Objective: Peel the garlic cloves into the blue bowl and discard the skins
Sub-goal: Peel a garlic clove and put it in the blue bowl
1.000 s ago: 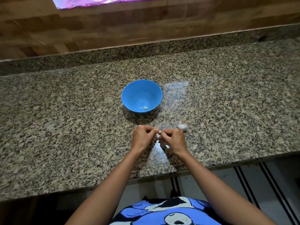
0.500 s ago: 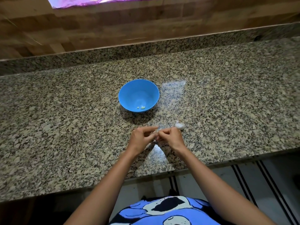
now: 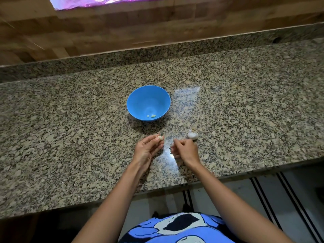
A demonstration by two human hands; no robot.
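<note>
The blue bowl (image 3: 140, 102) is being taken as the reference point. It is standing upright on the granite countertop (image 3: 70, 137). Two small pale peeled pieces (image 3: 151, 116) are lying inside the bowl, on its floor toward the near side.

The left hand (image 3: 147, 149) is being held in front of the bowl, on the person's side of it, just past the bowl's shadow. A garlic clove (image 3: 160, 138) is being pinched between the thumb and fingertips of this hand. The clove is pale and is being kept apart from the bowl, short of its near rim.

The right hand (image 3: 185, 150) is being held in front of the bowl and to its right, with a small gap left between it and the left hand. Its fingers are being curled inward toward the thumb. Whether a scrap of skin is being gripped there cannot be told.

A garlic bulb (image 3: 193, 135) is lying on the countertop in front of the bowl and to its right, just beyond the right hand's knuckles. Whether it is being touched cannot be told.

Behind the bowl, the countertop is being bounded by a low granite upstand (image 3: 157, 50) and a wood-patterned wall (image 3: 122, 23).
</note>
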